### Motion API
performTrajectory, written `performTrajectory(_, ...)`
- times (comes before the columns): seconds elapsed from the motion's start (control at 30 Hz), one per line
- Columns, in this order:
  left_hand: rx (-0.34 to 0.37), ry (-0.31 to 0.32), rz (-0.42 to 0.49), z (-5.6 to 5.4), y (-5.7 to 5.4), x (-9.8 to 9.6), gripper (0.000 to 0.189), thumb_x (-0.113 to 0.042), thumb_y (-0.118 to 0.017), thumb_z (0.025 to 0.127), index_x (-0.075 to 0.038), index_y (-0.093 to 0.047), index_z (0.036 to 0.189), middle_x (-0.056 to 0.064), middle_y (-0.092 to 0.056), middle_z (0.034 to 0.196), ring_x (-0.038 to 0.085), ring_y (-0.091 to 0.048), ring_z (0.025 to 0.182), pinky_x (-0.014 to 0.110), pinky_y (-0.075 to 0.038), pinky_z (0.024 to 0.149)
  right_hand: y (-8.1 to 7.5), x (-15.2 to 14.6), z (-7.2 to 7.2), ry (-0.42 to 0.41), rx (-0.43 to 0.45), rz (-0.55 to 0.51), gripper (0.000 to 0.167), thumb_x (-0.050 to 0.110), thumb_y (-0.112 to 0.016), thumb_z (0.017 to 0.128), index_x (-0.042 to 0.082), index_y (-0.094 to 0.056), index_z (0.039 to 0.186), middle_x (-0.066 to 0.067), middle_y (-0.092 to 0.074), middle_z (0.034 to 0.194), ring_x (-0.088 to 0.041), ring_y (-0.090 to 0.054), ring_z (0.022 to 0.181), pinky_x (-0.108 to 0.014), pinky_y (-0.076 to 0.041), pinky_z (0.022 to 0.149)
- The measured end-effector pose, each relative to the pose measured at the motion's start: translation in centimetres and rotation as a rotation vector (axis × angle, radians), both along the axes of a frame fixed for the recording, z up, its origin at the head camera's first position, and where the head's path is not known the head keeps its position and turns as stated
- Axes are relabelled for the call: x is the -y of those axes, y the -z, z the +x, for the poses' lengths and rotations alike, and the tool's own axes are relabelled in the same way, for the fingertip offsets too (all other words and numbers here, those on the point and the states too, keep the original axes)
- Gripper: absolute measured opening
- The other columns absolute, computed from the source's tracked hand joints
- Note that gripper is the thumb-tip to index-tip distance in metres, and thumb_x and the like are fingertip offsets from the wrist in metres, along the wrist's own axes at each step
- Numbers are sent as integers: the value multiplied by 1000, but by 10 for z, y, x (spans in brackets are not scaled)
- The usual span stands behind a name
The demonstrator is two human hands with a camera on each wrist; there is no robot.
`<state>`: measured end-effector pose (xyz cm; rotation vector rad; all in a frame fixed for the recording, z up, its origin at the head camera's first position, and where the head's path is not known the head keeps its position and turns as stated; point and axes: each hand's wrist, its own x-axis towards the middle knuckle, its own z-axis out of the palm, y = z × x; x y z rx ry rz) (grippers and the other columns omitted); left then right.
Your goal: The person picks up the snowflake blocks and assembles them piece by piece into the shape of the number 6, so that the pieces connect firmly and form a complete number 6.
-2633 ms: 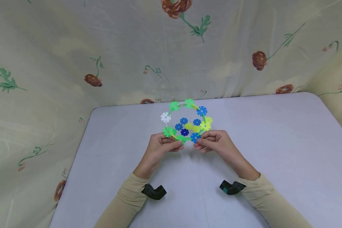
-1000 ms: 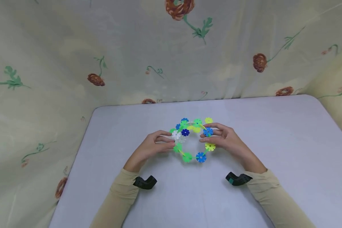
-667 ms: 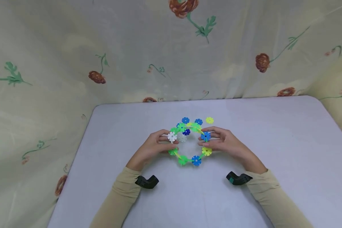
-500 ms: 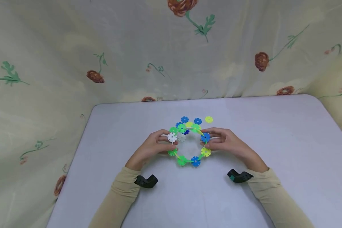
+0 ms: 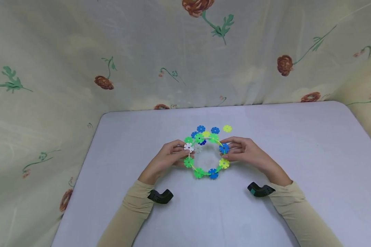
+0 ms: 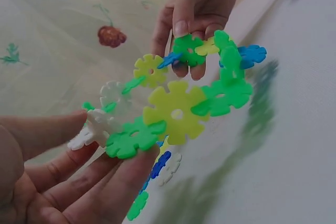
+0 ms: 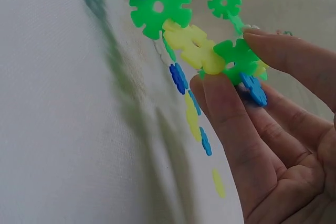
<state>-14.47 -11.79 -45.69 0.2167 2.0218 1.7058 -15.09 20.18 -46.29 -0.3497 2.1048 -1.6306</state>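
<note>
A closed ring of interlocking snowflake discs (image 5: 199,173), in green, blue, yellow and white, hangs above the table between both hands. My left hand (image 5: 165,156) pinches its left side at a white disc (image 5: 189,147), thumb on top, with other fingers behind and below. On the opposite side, my right hand (image 5: 245,151) holds the ring between thumb and fingers by a green disc (image 7: 236,59), close to a blue one (image 7: 254,88). The wrist views show the ring lifted off the cloth, its shadow falling below. Parts of the held discs are hidden by fingertips.
Loose discs lie flat behind the ring: blue ones (image 5: 215,130), a yellow one (image 5: 227,128) furthest right, and a pale one (image 5: 198,148) seen through the ring. A white cloth covers the table (image 5: 296,154). A floral curtain (image 5: 136,51) hangs behind it.
Earlier both hands held the ring by its near edge, further back over the loose discs. The ring has come nearer, and the hands now grip its left and right sides.
</note>
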Motion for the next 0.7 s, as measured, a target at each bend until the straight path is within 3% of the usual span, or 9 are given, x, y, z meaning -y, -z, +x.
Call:
performTrajectory(0.2,26,-48,-21,2,-1,-3,28,-15,-75,95,-2,-62,117,9,-73,107,14,-72,83,39,-63,81,2,-1,-1,-7,-13,14,53,16,-80,92,5,-60,139,-21,-67,116,-16,-76,92,-31,-63,84)
performTrajectory(0.47,12,-36,-21,1,2,-2,28,-12,-73,95,-1,-61,117,16,-75,110,13,-72,83,38,-64,81,-1,-10,-4,-19,-15,52,55,26,-75,97,5,-56,144,-22,-66,131,-19,-75,103,-37,-63,86)
performTrajectory(0.6,10,-28,-26,1,0,-1,29,-13,-74,95,-1,-61,118,17,-76,112,13,-72,84,37,-63,81,-5,-22,-14,31,-12,118,57,36,-68,101,5,-53,146,-22,-66,136,-23,-73,112,-36,-63,88)
performTrajectory(0.7,18,-22,-24,2,-1,0,29,-14,-73,95,-1,-61,119,16,-77,112,13,-73,86,36,-63,82,-8,-28,-29,64,-36,188,56,36,-67,101,4,-54,145,-23,-67,134,-28,-73,113,-35,-63,87)
